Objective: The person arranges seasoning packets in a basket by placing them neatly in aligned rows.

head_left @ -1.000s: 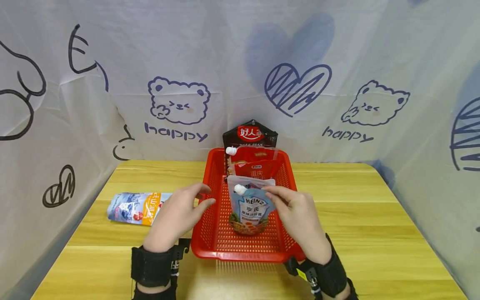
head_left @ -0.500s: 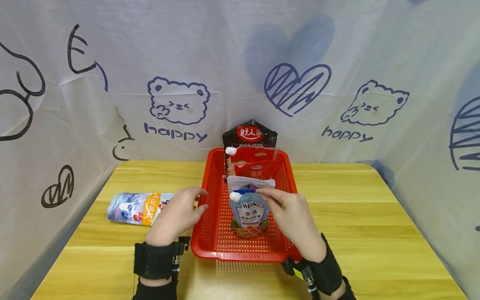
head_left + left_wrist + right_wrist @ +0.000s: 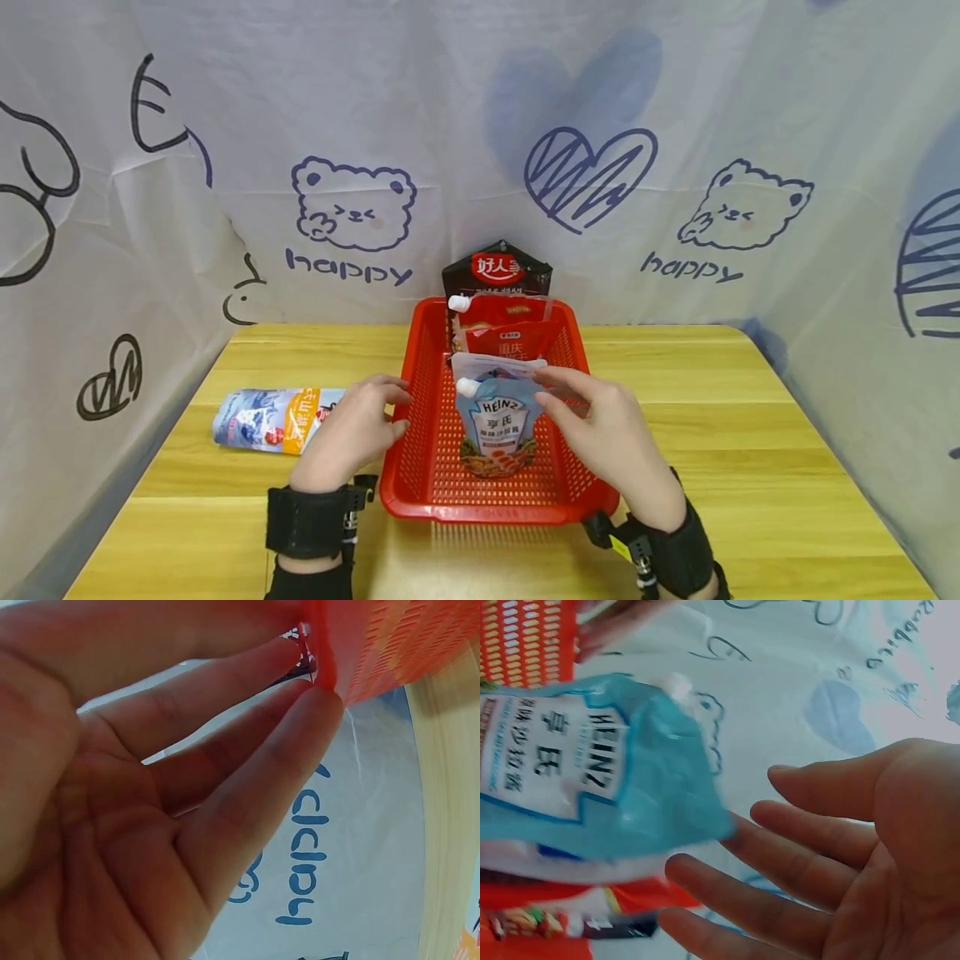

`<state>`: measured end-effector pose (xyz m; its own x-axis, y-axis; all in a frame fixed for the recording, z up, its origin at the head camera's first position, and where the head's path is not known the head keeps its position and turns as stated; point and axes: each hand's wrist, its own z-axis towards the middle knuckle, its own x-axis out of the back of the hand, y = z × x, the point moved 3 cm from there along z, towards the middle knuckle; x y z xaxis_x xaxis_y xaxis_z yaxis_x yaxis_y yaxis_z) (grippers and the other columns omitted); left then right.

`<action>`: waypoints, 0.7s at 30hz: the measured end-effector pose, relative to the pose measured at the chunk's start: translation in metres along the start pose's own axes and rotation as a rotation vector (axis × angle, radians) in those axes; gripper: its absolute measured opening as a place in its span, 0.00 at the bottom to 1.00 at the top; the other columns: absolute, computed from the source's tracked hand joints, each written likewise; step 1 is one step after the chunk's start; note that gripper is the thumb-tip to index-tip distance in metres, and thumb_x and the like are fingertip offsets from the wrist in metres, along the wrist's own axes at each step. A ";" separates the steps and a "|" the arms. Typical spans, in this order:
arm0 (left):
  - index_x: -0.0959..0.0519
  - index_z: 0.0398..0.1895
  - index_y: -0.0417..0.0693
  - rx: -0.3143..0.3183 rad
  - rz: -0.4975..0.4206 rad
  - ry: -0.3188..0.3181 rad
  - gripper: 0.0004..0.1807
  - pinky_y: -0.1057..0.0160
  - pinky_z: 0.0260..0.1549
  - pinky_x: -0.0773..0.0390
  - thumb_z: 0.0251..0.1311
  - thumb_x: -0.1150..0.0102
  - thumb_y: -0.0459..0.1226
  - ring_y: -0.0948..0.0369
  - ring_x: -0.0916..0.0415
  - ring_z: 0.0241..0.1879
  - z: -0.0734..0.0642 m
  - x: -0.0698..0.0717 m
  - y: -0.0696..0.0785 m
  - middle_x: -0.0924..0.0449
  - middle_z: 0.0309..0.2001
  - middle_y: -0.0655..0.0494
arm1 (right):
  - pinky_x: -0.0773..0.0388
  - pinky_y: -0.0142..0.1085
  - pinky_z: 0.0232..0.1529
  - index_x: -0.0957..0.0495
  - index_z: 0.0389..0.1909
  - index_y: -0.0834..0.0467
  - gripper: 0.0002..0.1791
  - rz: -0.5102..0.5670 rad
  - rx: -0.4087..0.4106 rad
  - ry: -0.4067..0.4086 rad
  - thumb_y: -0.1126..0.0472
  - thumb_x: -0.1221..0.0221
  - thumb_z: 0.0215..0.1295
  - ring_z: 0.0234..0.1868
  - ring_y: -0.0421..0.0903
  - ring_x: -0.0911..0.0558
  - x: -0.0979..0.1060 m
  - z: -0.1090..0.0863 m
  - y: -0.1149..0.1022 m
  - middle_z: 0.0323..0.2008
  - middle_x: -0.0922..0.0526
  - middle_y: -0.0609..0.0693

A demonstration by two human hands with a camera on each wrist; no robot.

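A light-blue Heinz salad dressing pouch (image 3: 498, 427) with a white spout cap stands in the red perforated basket (image 3: 480, 512), in front of the other pouches. At the pouch's upper right corner is my right hand (image 3: 611, 437), its fingers spread and apart from each other. In the right wrist view, nothing sits between that thumb and the fingers; one fingertip overlaps the edge of the Heinz pouch (image 3: 660, 776). My left hand (image 3: 352, 437) is at the basket's left side, with its loosely bent fingertips right at the basket rim (image 3: 324, 652) in the left wrist view.
Behind the Heinz pouch, a whitish-topped pouch (image 3: 487, 363), red pouches (image 3: 517, 340) and a black pack (image 3: 498, 265) stand in the basket. A blue and orange pouch (image 3: 266, 419) lies on the wooden table (image 3: 720, 450) at left. White drawn-on cloth (image 3: 465, 108) encloses the table.
The Heinz pouch has come down and slightly forward within the basket. My right hand has let go of its top corner and drawn off to the right. The left hand stays near the rim.
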<state>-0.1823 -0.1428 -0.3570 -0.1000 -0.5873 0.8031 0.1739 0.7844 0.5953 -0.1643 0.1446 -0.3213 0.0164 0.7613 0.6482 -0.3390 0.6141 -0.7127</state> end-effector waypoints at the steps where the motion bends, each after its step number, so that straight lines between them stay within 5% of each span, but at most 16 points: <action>1: 0.15 0.51 0.32 0.003 -0.003 0.000 0.14 0.50 0.48 0.14 0.62 0.34 0.26 0.45 0.20 0.55 0.000 0.000 0.000 0.24 0.65 0.39 | 0.13 0.48 0.50 0.17 0.62 0.55 0.20 0.012 0.012 0.019 0.60 0.33 0.71 0.51 0.51 0.12 0.004 -0.001 0.001 0.53 0.12 0.53; 5: 0.15 0.51 0.32 0.021 -0.014 -0.008 0.14 0.51 0.46 0.13 0.62 0.34 0.26 0.46 0.18 0.51 0.000 0.000 -0.001 0.24 0.66 0.40 | 0.14 0.50 0.50 0.17 0.61 0.57 0.19 0.043 0.028 0.095 0.59 0.33 0.71 0.51 0.52 0.12 0.023 -0.002 0.012 0.53 0.12 0.55; 11: 0.14 0.49 0.32 0.048 -0.039 -0.022 0.13 0.53 0.44 0.13 0.62 0.33 0.27 0.48 0.17 0.49 0.000 0.001 -0.002 0.25 0.66 0.40 | 0.15 0.55 0.51 0.18 0.63 0.59 0.20 -0.015 -0.053 0.119 0.58 0.37 0.74 0.53 0.57 0.13 0.038 0.005 0.040 0.57 0.14 0.58; 21: 0.16 0.53 0.37 0.010 -0.008 0.038 0.15 0.42 0.55 0.19 0.64 0.33 0.30 0.46 0.22 0.58 -0.001 0.002 -0.005 0.20 0.61 0.42 | 0.12 0.47 0.45 0.26 0.71 0.61 0.27 0.027 -0.226 -0.042 0.56 0.38 0.75 0.56 0.61 0.15 0.025 0.024 0.089 0.67 0.23 0.63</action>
<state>-0.1824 -0.1486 -0.3583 -0.0641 -0.6002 0.7973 0.1637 0.7818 0.6017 -0.2164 0.2133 -0.3628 -0.0306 0.7717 0.6353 -0.1195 0.6282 -0.7688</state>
